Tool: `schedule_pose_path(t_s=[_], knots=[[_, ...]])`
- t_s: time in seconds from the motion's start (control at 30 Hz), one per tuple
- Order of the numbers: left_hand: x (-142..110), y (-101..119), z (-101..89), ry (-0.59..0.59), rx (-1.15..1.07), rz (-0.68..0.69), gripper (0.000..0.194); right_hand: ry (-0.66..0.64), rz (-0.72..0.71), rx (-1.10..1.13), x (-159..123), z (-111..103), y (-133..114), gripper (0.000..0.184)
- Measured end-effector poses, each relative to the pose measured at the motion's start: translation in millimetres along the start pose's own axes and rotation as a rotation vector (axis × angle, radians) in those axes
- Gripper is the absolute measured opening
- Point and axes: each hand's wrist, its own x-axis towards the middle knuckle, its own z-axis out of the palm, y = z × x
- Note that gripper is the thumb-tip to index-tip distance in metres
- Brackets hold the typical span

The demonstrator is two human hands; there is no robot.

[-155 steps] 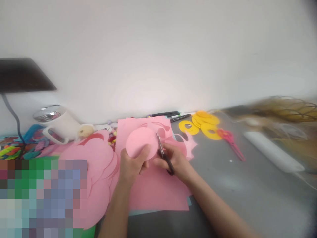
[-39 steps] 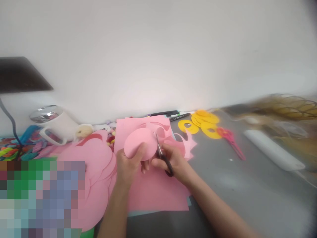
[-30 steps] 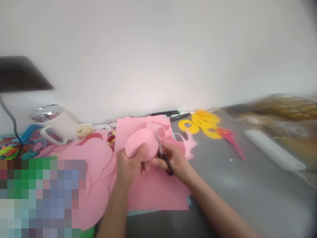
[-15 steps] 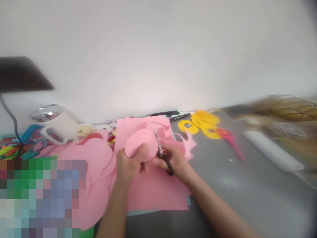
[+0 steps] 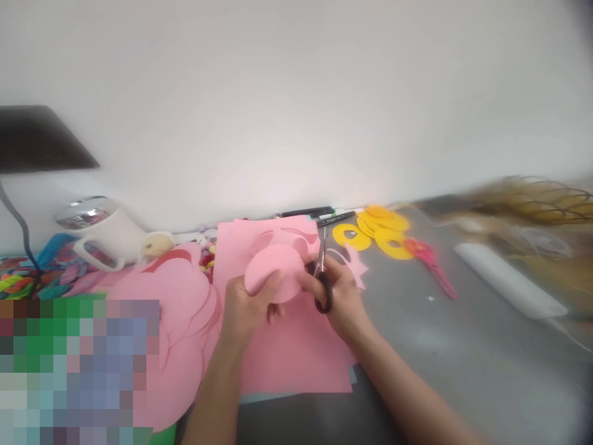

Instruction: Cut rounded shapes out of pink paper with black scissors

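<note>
A round pink paper circle is pinched in my left hand, thumb on its face and fingers underneath. Black-handled scissors are in my right hand, their blades pointing up and away from the circle. My right fingertips are at the circle's right edge; whether they grip it, I cannot tell. Below both hands lie pink paper sheets, with curled pink offcuts on their far part. Another jagged pink scrap lies just beyond my right hand.
Large pink paper shapes are heaped on the left, near a white mug. Yellow paper rings, pink scissors and black pens lie on the grey table. A white bar-shaped object is at right.
The scissors have swung away from the circle's edge, their blades turning upward. My right fingers have come to the circle's edge, and the circle has shifted slightly right with my left hand.
</note>
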Motion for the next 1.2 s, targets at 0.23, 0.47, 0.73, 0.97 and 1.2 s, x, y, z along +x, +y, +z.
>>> schedule_pose_path(t_s=[0.23, 0.47, 0.73, 0.97, 1.2], knots=[[1, 0, 2.3, 0.221, -0.099, 0.021, 0.027, -0.188, -0.065, -0.035, 1, 0, 9, 0.032], [3, -3, -0.3, 0.261, -0.11, 0.067, 0.032, -0.377, -0.008, -0.056, 0, -3, 14, 0.043], [-2, 4, 1.2, 0.232, -0.101, 0.052, 0.032, -0.385, 0.002, -0.073, 0, -3, 15, 0.045], [-2, 5, 2.6, 0.24, -0.108, 0.044, 0.032, -0.387, -0.002, -0.051, 0, -3, 14, 0.043], [-2, 3, 3.2, 0.218, -0.119, 0.009, 0.026, -0.408, -0.034, -0.077, 1, -4, 15, 0.045]])
